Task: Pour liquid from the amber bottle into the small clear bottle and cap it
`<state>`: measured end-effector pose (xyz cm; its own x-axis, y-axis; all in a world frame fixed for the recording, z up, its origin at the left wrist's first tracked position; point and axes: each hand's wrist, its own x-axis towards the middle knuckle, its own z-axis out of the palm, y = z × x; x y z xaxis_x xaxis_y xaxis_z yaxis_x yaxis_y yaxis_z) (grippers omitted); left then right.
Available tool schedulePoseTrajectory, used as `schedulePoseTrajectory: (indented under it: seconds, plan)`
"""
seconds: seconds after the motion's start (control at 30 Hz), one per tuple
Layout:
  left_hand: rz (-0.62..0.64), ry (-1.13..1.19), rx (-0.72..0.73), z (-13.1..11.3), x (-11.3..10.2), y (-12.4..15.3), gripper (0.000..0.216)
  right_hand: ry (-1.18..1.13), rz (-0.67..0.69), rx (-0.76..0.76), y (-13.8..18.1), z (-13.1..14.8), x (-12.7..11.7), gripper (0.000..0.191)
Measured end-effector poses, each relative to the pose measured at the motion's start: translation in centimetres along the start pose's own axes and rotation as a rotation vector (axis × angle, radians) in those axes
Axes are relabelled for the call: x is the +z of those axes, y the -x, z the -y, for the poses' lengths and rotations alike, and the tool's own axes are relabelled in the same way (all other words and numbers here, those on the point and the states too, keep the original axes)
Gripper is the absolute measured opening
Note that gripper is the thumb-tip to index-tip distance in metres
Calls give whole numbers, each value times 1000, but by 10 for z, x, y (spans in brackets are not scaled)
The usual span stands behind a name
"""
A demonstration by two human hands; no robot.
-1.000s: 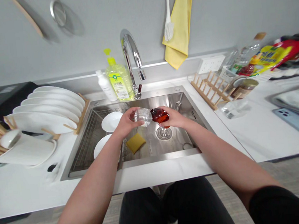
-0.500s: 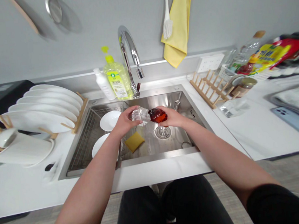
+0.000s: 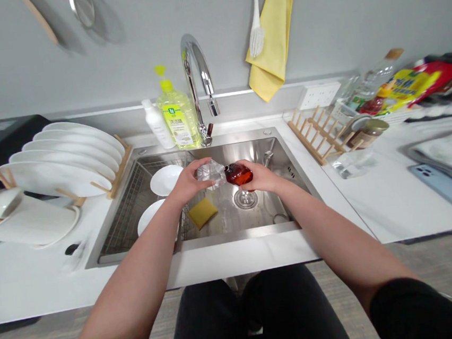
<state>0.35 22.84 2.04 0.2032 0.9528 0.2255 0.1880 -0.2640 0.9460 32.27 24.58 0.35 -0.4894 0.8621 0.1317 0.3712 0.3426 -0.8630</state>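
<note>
White plates [image 3: 54,172] in a wooden rack [image 3: 119,158], dish soap bottle [image 3: 178,119], chrome faucet [image 3: 196,68], yellow sponge [image 3: 202,213], hanging yellow towel [image 3: 271,37]

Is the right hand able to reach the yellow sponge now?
Probably not yet: the right hand is gripping the amber glass. The yellow sponge lies uncovered on the sink floor, so the full hand is the obstacle.

Bright, even light seems to fall from above onto your left grip [image 3: 189,182] and right grip [image 3: 261,175]. The glass vessel [image 3: 210,173] between them glints, the steel sink [image 3: 261,203] around them shines, and the chrome faucet [image 3: 192,50] beyond them flares white. Soft, pale shadows fall on the gray wall [image 3: 156,27] ahead and left of your grips. The wide lens bows the tabletop [image 3: 374,219] to their right, and detail softens toward the frame's edges.
</note>
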Motion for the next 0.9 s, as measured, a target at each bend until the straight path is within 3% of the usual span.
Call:
schedulePoseTrajectory:
  seconds: [0.3,0.5,0.9]
  plan:
    - [-31,-18,-3,0,3,-1,94,41,-3,6,-1,-6,1,92]
    - [-56,9,-18,3,4,-3,77,44,-2,10,1,-1,0,91]
    - [-36,61,-36,-5,6,-1,80,83,8,11,1,1,-1,90]
